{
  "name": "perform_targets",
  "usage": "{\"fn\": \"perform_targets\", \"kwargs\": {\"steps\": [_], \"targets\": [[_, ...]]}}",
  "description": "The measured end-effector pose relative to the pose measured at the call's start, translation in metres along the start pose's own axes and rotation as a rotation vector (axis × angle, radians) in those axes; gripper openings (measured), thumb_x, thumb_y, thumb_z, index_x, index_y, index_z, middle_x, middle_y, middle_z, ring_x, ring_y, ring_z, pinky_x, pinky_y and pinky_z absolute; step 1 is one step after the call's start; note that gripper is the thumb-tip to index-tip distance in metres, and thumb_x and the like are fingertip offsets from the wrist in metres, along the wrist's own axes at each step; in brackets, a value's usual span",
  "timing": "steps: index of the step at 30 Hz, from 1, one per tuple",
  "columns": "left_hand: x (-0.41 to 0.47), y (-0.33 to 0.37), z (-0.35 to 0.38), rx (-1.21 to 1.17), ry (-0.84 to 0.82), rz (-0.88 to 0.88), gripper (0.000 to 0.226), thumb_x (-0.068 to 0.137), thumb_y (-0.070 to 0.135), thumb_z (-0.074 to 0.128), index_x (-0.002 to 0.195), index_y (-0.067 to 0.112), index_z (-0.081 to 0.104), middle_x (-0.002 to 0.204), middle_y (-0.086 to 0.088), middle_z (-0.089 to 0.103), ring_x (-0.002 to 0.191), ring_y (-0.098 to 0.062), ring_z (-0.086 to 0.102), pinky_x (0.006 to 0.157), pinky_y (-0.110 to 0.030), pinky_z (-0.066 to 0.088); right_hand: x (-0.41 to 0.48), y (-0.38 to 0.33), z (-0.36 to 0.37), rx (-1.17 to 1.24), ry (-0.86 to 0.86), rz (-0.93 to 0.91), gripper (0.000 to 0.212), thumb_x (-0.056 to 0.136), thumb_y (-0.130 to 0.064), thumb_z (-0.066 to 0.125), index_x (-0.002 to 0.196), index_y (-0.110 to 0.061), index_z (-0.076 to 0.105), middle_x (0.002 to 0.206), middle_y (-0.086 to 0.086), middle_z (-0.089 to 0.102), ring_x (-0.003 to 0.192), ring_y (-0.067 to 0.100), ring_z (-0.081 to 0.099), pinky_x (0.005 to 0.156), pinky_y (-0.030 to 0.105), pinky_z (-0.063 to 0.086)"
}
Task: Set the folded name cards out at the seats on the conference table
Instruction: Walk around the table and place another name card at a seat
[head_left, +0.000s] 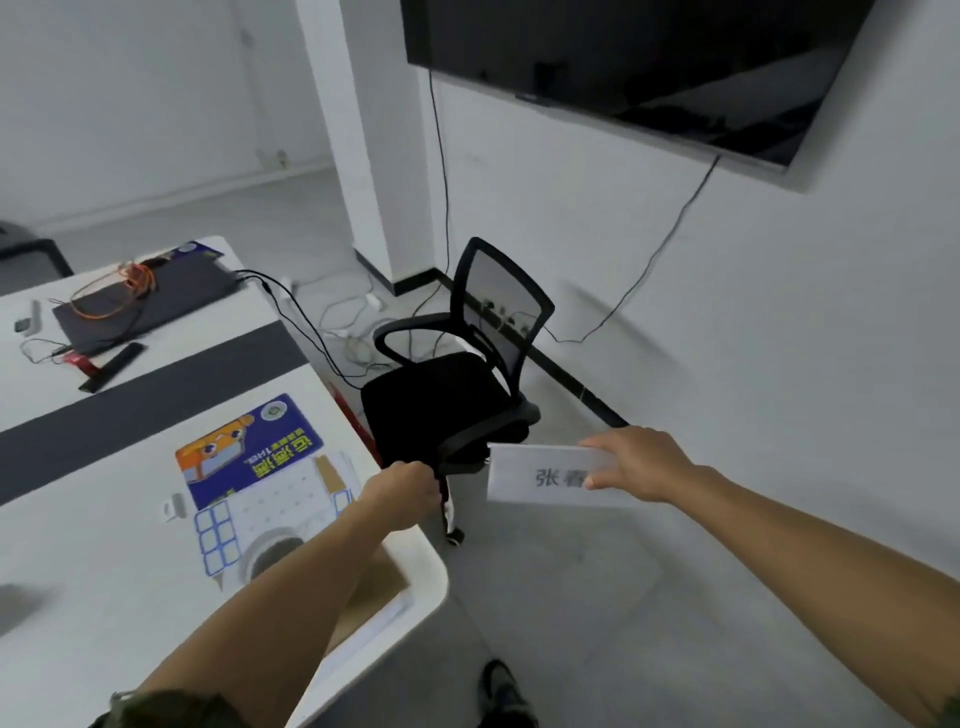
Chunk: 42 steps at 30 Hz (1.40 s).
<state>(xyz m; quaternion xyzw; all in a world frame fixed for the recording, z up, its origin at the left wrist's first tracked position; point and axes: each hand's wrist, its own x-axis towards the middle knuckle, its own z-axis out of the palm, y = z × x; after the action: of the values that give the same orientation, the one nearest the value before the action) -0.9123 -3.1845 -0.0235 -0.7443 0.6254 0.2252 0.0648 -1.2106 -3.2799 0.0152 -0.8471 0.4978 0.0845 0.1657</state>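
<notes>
Left hand (402, 493) curled round the near armrest of the chair (441, 400), beside the table (130, 571) corner left of the chair. Name card (540, 475) in the air just right of the chair, pinched at its right end by right hand (639, 462). Judgement: square the chair to the table, then stand the card on the table edge before that seat, print facing outward.

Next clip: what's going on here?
A person stands at the corner of the conference table. Their right grip pinches a white name card, held in the air beside the table and not yet set down. Their left grip holds the near armrest of a black office chair at the table's edge.
</notes>
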Motion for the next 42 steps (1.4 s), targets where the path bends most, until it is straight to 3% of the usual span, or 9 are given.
{"fn": "perform_targets", "kwargs": {"steps": [7,16,22,25,32,37,42], "targets": [[0.080,-0.041,-0.046,-0.101,0.044,-0.123,0.026,0.093,0.035,0.052,0.103,0.013,0.063,0.095,-0.007,0.063,0.087,-0.028,0.061,0.069,-0.034,0.047,0.147,-0.010,-0.078,-0.052,-0.021,-0.129,0.047,0.080,-0.055,0.067,0.124,-0.040,0.059,0.109,-0.007,0.068,0.097,0.016,0.062,0.084,0.035,0.051],[0.135,-0.115,-0.068,-0.309,0.118,-0.458,0.038,0.094,0.040,0.055,0.124,0.018,0.059,0.120,-0.004,0.065,0.104,-0.022,0.063,0.085,-0.032,0.053,0.339,-0.086,-0.108,-0.195,-0.138,-0.485,0.058,0.082,-0.055,0.067,0.135,-0.037,0.051,0.125,-0.007,0.061,0.113,0.018,0.057,0.085,0.035,0.048],[0.160,-0.139,-0.072,-0.402,0.163,-0.778,0.039,0.093,0.037,0.058,0.125,0.015,0.059,0.123,-0.004,0.063,0.108,-0.020,0.062,0.088,-0.030,0.051,0.461,-0.137,-0.118,-0.219,-0.224,-0.729,0.040,0.077,-0.055,0.070,0.112,-0.039,0.062,0.104,-0.007,0.066,0.101,0.016,0.060,0.073,0.032,0.043],[0.157,-0.140,-0.067,-0.460,0.173,-0.881,0.031,0.093,0.036,0.058,0.116,0.015,0.061,0.115,-0.002,0.065,0.101,-0.017,0.063,0.084,-0.027,0.050,0.497,-0.166,-0.120,-0.249,-0.282,-0.791,0.038,0.074,-0.056,0.070,0.107,-0.039,0.061,0.100,-0.009,0.065,0.099,0.017,0.060,0.076,0.034,0.048],[0.128,-0.175,-0.061,-0.584,0.210,-1.055,0.027,0.093,0.036,0.056,0.114,0.020,0.063,0.116,0.000,0.068,0.101,-0.017,0.064,0.088,-0.034,0.053,0.543,-0.269,-0.109,-0.257,-0.359,-0.989,0.036,0.070,-0.056,0.071,0.103,-0.045,0.062,0.097,-0.011,0.067,0.093,0.016,0.062,0.080,0.040,0.053],[0.124,-0.237,-0.055,-0.652,0.188,-1.142,0.028,0.092,0.037,0.057,0.112,0.019,0.062,0.114,0.003,0.068,0.097,-0.015,0.064,0.079,-0.027,0.052,0.562,-0.348,-0.095,-0.349,-0.361,-1.142,0.030,0.075,-0.053,0.070,0.100,-0.040,0.060,0.100,-0.013,0.062,0.096,0.014,0.059,0.082,0.041,0.049],[0.137,-0.319,-0.055,-0.621,0.211,-1.253,0.039,0.092,0.038,0.054,0.126,0.019,0.057,0.122,-0.005,0.058,0.110,-0.024,0.057,0.091,-0.037,0.050,0.590,-0.432,-0.092,-0.480,-0.296,-1.218,0.025,0.080,-0.052,0.067,0.101,-0.039,0.060,0.105,-0.015,0.059,0.096,0.015,0.058,0.071,0.032,0.042]]}}
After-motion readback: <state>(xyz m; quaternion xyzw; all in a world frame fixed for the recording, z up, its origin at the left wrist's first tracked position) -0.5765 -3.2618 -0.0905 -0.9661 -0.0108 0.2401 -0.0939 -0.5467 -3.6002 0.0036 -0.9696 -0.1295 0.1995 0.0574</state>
